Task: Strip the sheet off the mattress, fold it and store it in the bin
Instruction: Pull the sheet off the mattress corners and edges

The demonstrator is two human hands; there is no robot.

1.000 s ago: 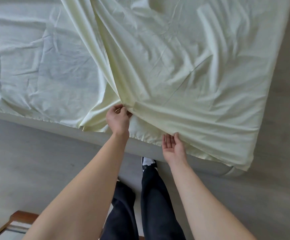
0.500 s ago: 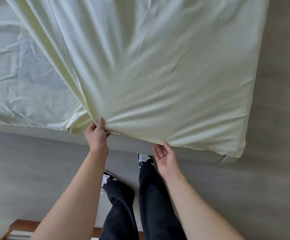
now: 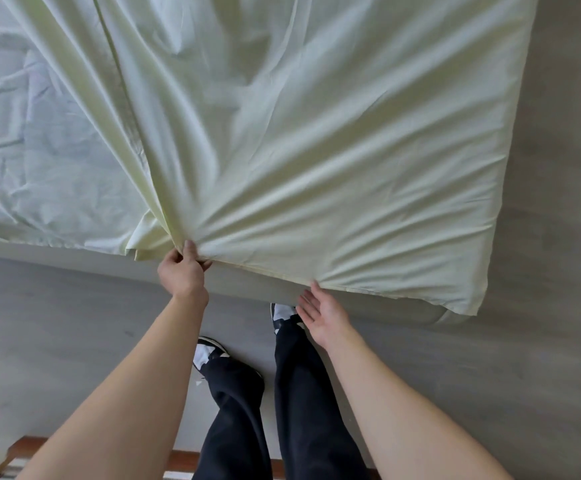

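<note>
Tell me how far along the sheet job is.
Early. Done: the sheet is loose and doubled over across the mattress. In hand: the left hand grips its bunched edge; the right hand is open at the hem. Left: finer folds and storing; no bin in view.

Soft even daylight, mild motion blur, wide-angle edge distortion.

A pale yellow sheet (image 3: 317, 150) lies spread over the mattress (image 3: 265, 284), bunched above the left hand (image 3: 183, 271); left of that hand shows a whiter layer (image 3: 39, 150), perhaps a mattress cover
</note>
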